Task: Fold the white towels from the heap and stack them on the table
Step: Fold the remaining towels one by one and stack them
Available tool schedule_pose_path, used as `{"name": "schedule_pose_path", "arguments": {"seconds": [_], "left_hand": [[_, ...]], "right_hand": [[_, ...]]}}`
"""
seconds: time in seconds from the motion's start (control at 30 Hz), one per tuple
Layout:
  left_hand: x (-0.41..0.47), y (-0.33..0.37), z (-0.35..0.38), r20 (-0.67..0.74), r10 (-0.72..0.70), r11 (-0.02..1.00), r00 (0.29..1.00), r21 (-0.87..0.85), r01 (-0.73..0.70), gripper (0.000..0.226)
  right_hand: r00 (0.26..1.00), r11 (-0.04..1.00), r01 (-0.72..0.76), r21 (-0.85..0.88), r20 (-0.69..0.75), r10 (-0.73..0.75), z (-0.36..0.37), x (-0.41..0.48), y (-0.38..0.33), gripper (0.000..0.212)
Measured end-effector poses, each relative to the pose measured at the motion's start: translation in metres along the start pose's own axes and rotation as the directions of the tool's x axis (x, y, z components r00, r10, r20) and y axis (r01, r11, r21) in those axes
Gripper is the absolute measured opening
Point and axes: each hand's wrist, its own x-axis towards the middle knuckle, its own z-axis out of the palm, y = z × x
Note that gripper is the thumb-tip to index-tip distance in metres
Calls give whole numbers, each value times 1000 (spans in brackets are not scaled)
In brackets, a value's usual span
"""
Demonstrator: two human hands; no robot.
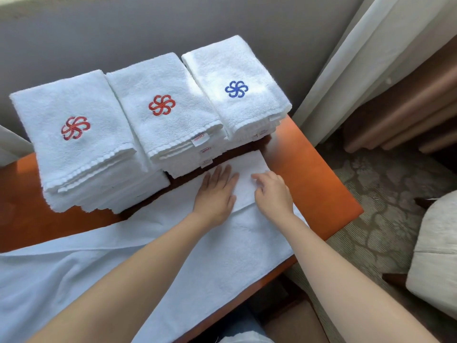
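Observation:
A long white towel [173, 243] lies spread across the orange table [316, 174], its right end folded back over itself. My left hand [217, 191] presses flat on that folded end with straight fingers. My right hand [272, 191] rests beside it, fingers slightly bent, fingertips on the fold. Behind the hands stand three stacks of folded white towels: a left stack [74, 134] and a middle stack [165, 107] with red flower emblems, and a right stack [237, 87] with a blue emblem.
A grey wall [123, 33] runs behind the stacks. A pale curtain [358, 58] hangs at the right. Patterned carpet [371, 219] and a light cushioned seat [440, 248] lie to the right of the table.

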Motion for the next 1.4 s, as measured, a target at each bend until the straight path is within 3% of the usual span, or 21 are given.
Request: {"name": "schedule_pose_path", "arguments": {"seconds": [0.07, 0.17, 0.4, 0.77, 1.03, 1.2, 1.4], "left_hand": [[0, -1, -5, 24, 9, 999, 1000, -42, -8, 60], [-13, -6, -14, -28, 13, 993, 1000, -119, -16, 51], [-80, -36, -28, -187, -198, 957, 962, -251, 148, 38], [-199, -115, -40, -303, -526, 840, 794, -332, 429, 34], [-275, -192, -29, -319, -662, 748, 678, -345, 567, 41], [-306, -249, -27, -232, -660, 746, 714, -312, 589, 58], [-312, -295, -16, -84, -584, 812, 808, -89, 577, 67]], "right_hand": [[997, 998, -31, -54, 63, 35, 5, -3, -2, 50], [999, 998, -42, -38, -11, 42, 6, -5, -15, 48], [984, 976, 150, 156, 76, -164, 31, -23, -64, 40], [852, 905, 377, 197, 310, -422, 105, -59, -167, 38], [742, 833, 509, 216, 379, -552, 159, -91, -243, 33], [709, 779, 625, -45, 452, -542, 187, -103, -283, 44], [787, 773, 572, -274, 451, -422, 210, -110, -289, 32]]}}
